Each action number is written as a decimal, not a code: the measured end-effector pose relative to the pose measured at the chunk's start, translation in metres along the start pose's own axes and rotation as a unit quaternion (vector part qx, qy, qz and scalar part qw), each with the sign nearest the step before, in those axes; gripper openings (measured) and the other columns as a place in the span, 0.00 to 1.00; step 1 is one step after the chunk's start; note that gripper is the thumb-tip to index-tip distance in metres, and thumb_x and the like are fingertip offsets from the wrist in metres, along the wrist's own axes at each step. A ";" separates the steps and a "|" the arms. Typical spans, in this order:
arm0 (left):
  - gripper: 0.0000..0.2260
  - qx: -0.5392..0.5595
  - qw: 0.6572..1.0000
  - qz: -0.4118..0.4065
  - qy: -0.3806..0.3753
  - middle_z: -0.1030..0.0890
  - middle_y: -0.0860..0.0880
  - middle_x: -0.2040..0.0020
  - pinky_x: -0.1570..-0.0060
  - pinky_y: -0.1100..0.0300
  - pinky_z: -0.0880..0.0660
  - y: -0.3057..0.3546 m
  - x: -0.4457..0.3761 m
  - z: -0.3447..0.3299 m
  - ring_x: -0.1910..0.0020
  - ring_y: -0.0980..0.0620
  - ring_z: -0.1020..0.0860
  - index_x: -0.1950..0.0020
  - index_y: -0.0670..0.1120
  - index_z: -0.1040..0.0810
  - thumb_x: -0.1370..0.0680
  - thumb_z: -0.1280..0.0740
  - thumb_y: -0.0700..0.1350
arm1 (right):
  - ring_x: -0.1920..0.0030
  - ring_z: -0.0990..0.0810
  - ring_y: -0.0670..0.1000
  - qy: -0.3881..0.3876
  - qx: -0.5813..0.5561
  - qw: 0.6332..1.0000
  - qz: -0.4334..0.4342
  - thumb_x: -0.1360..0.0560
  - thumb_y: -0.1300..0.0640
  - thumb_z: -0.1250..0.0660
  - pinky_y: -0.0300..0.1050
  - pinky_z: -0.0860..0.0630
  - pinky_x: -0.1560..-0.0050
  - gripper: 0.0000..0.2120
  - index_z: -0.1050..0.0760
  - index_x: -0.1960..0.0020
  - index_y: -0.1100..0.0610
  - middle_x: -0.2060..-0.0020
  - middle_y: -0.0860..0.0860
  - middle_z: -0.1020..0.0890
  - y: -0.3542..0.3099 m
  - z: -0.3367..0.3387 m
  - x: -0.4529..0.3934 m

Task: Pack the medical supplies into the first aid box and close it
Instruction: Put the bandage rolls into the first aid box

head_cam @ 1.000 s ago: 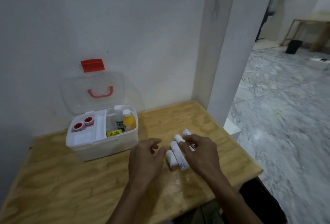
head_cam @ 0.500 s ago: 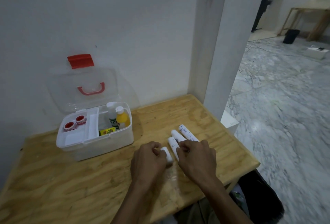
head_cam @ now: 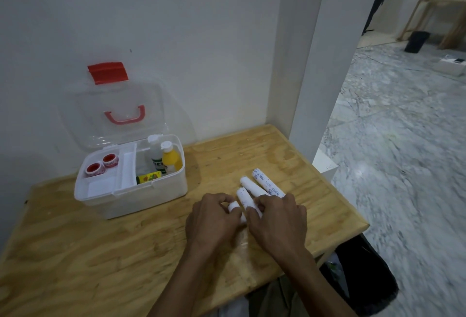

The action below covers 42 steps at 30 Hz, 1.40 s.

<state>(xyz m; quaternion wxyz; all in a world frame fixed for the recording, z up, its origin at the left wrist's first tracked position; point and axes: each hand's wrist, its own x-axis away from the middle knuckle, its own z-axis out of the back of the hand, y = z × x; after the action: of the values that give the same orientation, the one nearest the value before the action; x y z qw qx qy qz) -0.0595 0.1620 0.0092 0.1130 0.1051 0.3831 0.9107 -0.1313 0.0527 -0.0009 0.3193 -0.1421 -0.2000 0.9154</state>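
First aid box point(head_cam: 131, 191): white base, clear lid upright w/ red latch, open, on desk at left. Inside: two red-cored tape rolls point(head_cam: 102, 164) in left tray; clear bottle, yellow bottle point(head_cam: 170, 160), small yellow-green tube at right. Four white bandage rolls point(head_cam: 254, 188) lie side by side right of box, near ends under hands.

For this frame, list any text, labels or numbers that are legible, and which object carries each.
Nothing reads clearly.
White gauze roll farthest right: dark print along the wrapper, too blurred to read.
Two red-and-white tape rolls in the white first aid box: lettering too small.
Clear bottle: green label, blurred.
Small yellow packet: print unreadable.
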 end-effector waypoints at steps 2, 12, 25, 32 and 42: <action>0.07 0.000 1.000 0.002 -0.003 0.17 0.59 0.64 0.58 0.56 0.20 0.000 -0.001 -0.002 0.62 0.57 0.18 0.54 0.59 0.17 0.32 0.30 0.54 | 0.47 0.27 0.49 0.002 -0.008 1.000 -0.008 0.25 0.41 0.40 0.47 0.36 0.48 0.14 0.19 0.54 0.47 0.57 0.44 0.18 0.000 0.000 0.001; 0.09 -0.011 1.000 0.004 0.007 0.17 0.58 0.67 0.59 0.52 0.19 -0.005 0.002 -0.009 0.64 0.56 0.18 0.60 0.56 0.17 0.33 0.31 0.58 | 0.47 0.27 0.49 0.026 -0.028 0.999 -0.026 0.24 0.41 0.39 0.46 0.39 0.51 0.14 0.19 0.51 0.47 0.54 0.45 0.18 0.005 0.000 0.009; 0.17 -0.063 0.990 -0.078 0.100 0.22 0.58 0.72 0.52 0.47 0.27 -0.021 0.019 -0.018 0.63 0.56 0.23 0.66 0.60 0.21 0.24 0.41 0.65 | 0.48 0.25 0.49 0.076 -0.098 0.991 -0.048 0.25 0.42 0.34 0.46 0.40 0.50 0.12 0.18 0.46 0.44 0.52 0.43 0.17 0.009 -0.024 0.018; 0.09 0.026 0.976 -0.118 0.183 0.16 0.61 0.58 0.51 0.48 0.23 -0.029 0.022 0.000 0.55 0.56 0.20 0.50 0.63 0.17 0.27 0.31 0.61 | 0.55 0.21 0.45 0.112 -0.255 0.958 -0.069 0.30 0.46 0.26 0.52 0.23 0.50 0.05 0.16 0.55 0.45 0.61 0.40 0.18 -0.001 -0.014 0.020; 0.13 0.136 0.926 -0.096 0.338 0.15 0.50 0.49 0.47 0.49 0.20 -0.048 0.022 0.091 0.48 0.50 0.18 0.48 0.49 0.14 0.32 0.22 0.44 | 0.56 0.18 0.38 0.088 -0.462 0.882 0.032 0.31 0.56 0.23 0.29 0.25 0.58 0.07 0.15 0.53 0.50 0.59 0.41 0.16 -0.103 -0.014 0.015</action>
<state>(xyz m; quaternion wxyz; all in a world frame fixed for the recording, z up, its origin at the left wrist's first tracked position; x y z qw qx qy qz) -0.0489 0.2621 0.0396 0.0483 -0.2321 0.5270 0.8161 -0.0827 0.1401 0.0318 0.2046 -0.3596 -0.5663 0.7128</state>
